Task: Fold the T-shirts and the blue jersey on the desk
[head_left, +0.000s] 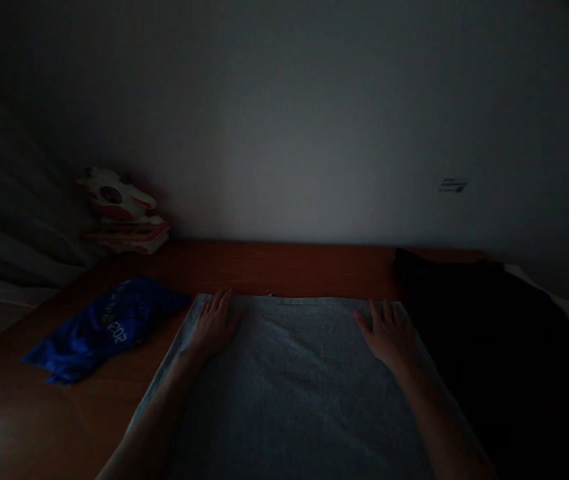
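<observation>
A grey piece of cloth (304,373), which looks like a garment, lies spread out on the reddish-brown wooden surface (284,267). Its far edge runs almost straight, with some wrinkles in the middle. On its far left corner rests my left hand (216,323), flat with the fingers stretched out. My right hand (387,331) lies near the far right corner, palm down and fingers spread. Neither hand grips the fabric. The near end of the cloth runs out of view between my forearms.
Left of the cloth lies a crumpled blue garment (109,327) with light lettering. A white and red cow-shaped toy (119,207) stands in the far left corner by a pale curtain (9,220). Black fabric (484,340) covers the right side. A wall (294,133) closes off the back.
</observation>
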Available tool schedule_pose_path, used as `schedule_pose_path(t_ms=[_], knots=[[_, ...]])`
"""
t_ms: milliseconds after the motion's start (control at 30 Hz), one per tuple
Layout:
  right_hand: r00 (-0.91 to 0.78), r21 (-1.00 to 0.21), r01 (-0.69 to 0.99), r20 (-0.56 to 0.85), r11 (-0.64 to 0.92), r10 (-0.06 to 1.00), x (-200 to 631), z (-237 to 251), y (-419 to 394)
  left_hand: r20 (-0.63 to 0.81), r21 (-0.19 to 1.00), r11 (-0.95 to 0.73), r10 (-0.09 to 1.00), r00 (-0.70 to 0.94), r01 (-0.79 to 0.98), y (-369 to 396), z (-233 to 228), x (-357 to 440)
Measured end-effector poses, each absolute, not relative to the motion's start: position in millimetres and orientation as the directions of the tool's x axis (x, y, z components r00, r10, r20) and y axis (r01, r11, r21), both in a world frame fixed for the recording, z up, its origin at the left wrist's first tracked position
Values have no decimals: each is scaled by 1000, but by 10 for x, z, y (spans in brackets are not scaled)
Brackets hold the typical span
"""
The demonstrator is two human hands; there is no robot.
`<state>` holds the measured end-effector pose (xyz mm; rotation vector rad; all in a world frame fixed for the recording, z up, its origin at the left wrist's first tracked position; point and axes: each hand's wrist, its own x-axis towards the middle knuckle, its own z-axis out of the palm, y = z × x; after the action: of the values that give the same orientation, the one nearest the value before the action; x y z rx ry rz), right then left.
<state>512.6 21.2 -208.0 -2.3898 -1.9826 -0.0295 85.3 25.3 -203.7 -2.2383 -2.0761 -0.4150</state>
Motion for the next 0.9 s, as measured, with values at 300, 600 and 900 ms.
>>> schedule_pose_path(t_ms=[300, 600, 900], knots=[[73, -145, 989, 317, -28, 945, 5141, -2034, 253, 316, 263, -137, 947, 48, 955, 264, -1835, 836], [80, -246, 969, 305, -2, 949, 5158, -2121, 330, 273, 331, -119, 962, 26, 936, 341, -1919, 735], [105, -309, 951, 293, -10, 950, 5170, -2109, 322, 255, 272, -133, 965, 62, 953, 322, -1912, 759]])
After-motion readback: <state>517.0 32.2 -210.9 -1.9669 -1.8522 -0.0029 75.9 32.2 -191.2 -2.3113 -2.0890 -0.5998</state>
